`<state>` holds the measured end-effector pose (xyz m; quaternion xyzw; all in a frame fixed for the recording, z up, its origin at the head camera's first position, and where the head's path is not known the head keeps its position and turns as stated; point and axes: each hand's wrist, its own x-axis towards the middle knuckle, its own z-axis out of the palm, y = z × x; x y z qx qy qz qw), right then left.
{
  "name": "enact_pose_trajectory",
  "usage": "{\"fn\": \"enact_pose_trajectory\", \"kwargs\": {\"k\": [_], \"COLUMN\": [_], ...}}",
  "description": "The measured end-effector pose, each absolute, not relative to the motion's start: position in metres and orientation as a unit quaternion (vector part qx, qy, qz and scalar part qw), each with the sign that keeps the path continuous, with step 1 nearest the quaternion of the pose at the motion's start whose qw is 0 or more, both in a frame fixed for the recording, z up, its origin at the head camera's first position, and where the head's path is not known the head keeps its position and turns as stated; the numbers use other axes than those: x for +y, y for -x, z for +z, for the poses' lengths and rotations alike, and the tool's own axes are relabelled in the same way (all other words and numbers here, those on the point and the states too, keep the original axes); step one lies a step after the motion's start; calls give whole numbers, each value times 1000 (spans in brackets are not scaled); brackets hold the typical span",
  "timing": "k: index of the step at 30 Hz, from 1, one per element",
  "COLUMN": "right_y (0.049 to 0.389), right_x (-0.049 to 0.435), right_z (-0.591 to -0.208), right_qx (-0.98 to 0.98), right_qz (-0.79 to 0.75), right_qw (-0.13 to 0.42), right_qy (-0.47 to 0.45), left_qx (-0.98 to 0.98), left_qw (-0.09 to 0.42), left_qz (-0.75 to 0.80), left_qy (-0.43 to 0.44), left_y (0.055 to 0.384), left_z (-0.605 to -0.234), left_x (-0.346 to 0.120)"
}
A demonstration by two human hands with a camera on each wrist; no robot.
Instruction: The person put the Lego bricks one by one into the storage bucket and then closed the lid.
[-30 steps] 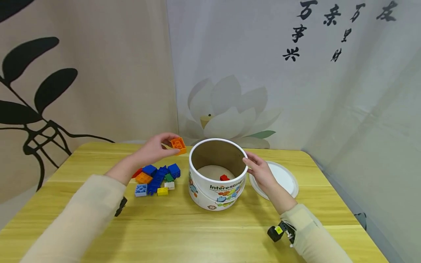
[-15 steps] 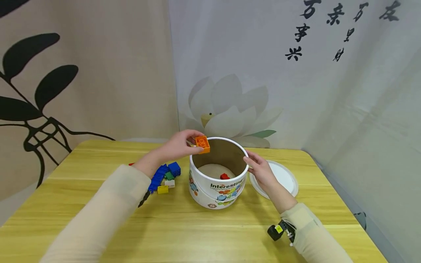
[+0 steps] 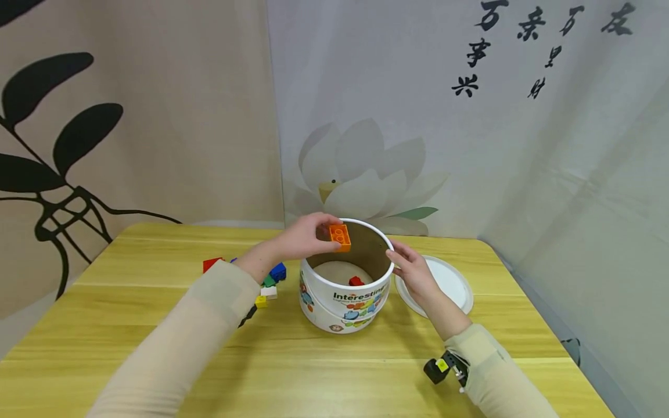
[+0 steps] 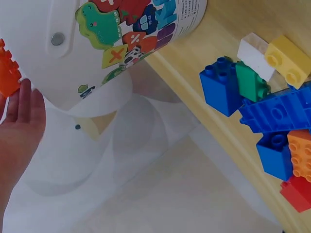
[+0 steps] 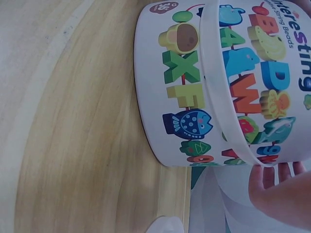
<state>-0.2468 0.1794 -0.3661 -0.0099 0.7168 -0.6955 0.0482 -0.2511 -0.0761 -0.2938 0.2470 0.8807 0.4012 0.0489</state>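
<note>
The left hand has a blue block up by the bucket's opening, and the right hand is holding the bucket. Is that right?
Not quite: the block in the left hand is orange, as the head view shows. The right hand does hold the bucket.

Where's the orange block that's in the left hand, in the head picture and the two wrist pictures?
Head: near the middle, the orange block in the left hand, seen against the opening of the white bucket.
Left wrist: at the left edge, partly cut off.
Right wrist: not in it.
Shared landmark: the white bucket.
</note>
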Motion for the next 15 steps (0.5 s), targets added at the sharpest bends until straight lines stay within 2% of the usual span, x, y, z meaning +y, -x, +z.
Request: {"fn": "enact_pose_trajectory", "kwargs": {"k": [9,15], "right_y": [246,247], "right_x": [179,177], "right_z": [-367,-366], "right_qx": [722,718], "right_qz": [-690,-695], "right_qw": [49,47], "right_qy": [8,9], "left_qx": [878,876], "left_qw": [41,6], "left_qz": [399,415], "left_qy": [-262,-244], "left_y": [251,253], "left_z": [-297,-289], "left_x": [-80,-105]}}
